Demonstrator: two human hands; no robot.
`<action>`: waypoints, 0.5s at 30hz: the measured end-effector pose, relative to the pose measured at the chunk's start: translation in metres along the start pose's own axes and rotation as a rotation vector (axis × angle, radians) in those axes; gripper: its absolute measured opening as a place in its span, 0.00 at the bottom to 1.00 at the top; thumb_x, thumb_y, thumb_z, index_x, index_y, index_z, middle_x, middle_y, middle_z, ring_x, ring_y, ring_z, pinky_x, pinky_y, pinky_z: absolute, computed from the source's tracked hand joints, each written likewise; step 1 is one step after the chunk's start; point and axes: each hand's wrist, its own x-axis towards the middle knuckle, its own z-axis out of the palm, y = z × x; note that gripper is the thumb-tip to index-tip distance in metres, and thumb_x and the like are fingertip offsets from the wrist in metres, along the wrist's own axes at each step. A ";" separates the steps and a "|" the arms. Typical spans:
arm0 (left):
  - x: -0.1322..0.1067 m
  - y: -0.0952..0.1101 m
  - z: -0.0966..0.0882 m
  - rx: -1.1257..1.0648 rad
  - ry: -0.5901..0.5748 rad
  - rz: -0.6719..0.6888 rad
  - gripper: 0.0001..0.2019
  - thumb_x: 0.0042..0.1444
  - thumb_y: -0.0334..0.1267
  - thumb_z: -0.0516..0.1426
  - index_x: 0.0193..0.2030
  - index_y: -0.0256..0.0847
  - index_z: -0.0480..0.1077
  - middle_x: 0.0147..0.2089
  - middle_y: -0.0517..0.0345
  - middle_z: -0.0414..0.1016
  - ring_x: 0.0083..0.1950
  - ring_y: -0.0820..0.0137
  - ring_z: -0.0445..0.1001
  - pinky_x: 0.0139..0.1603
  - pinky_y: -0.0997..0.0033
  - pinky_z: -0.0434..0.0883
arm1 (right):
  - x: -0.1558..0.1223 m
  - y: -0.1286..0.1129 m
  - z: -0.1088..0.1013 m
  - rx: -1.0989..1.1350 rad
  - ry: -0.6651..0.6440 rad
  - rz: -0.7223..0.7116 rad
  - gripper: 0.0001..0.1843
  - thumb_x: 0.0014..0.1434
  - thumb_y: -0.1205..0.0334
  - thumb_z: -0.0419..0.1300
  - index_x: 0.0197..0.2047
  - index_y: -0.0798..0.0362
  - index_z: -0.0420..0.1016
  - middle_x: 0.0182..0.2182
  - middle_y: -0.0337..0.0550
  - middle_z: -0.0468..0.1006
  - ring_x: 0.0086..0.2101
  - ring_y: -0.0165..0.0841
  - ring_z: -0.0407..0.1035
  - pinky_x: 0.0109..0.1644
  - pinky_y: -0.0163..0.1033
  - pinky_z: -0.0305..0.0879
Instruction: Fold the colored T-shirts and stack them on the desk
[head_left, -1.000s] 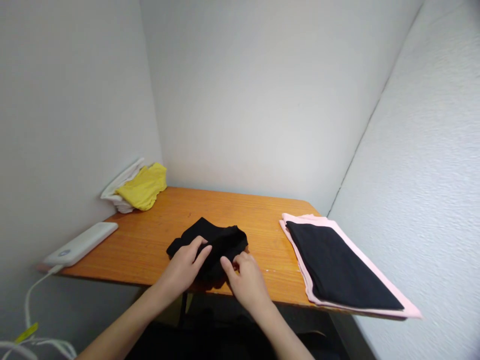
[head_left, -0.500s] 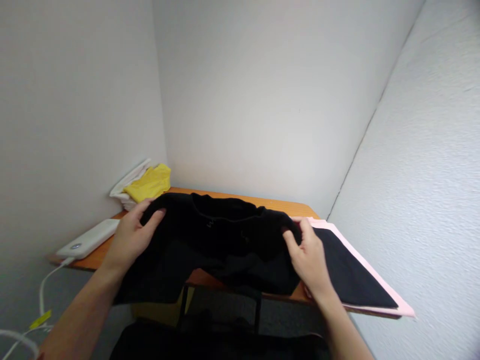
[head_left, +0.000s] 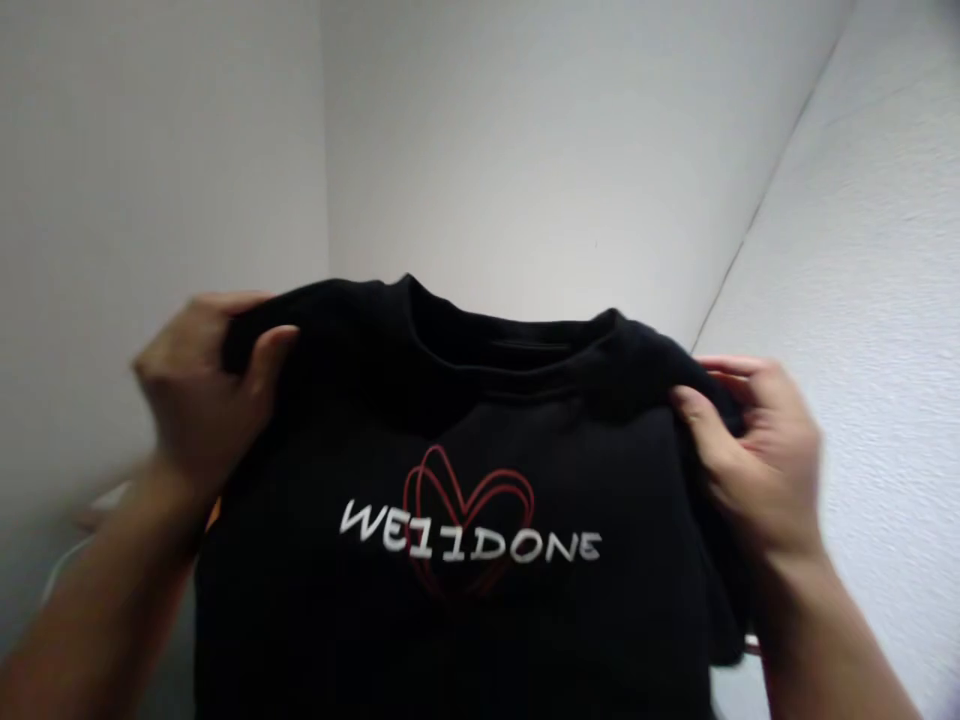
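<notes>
A black T-shirt (head_left: 465, 440) hangs spread out in front of me, its round neckline uppermost. White lettering reading "WE11DONE" crosses a red heart outline on its chest. My left hand (head_left: 214, 375) pinches the shoulder at the left, thumb in front and fingers behind the cloth. On the opposite shoulder my right hand (head_left: 757, 440) is closed in the same way. The shirt's lower part runs out of the frame at the bottom.
A pale wall (head_left: 525, 150) stands behind the shirt, and a textured wall (head_left: 862, 300) rises close on the right. The shirt and my arms hide most of the table; only small slivers show beside them.
Both hands have raised the shirt from low over the table and brought it nearer, moving apart in view. Its printed front now faces me, and the yellow and white cloths are hidden.
</notes>
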 end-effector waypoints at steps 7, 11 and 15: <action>-0.009 -0.023 0.111 0.202 -0.534 0.208 0.23 0.65 0.47 0.48 0.60 0.35 0.65 0.63 0.42 0.64 0.65 0.57 0.62 0.67 0.55 0.58 | -0.011 0.093 0.126 -0.290 -0.520 -0.033 0.21 0.65 0.56 0.53 0.56 0.59 0.67 0.49 0.57 0.73 0.49 0.44 0.67 0.56 0.48 0.61; -0.084 -0.040 0.137 0.195 -0.931 0.206 0.24 0.65 0.49 0.48 0.62 0.41 0.66 0.70 0.48 0.59 0.70 0.59 0.56 0.70 0.56 0.53 | -0.077 0.096 0.155 -0.309 -0.988 -0.050 0.24 0.67 0.53 0.51 0.61 0.56 0.66 0.58 0.57 0.68 0.59 0.46 0.60 0.62 0.50 0.55; -0.132 -0.055 0.151 0.241 -1.108 0.087 0.30 0.62 0.57 0.48 0.66 0.43 0.61 0.70 0.42 0.56 0.70 0.47 0.54 0.64 0.36 0.57 | -0.132 0.105 0.168 -0.274 -1.350 0.063 0.36 0.65 0.37 0.46 0.70 0.44 0.52 0.70 0.50 0.46 0.68 0.52 0.38 0.66 0.58 0.43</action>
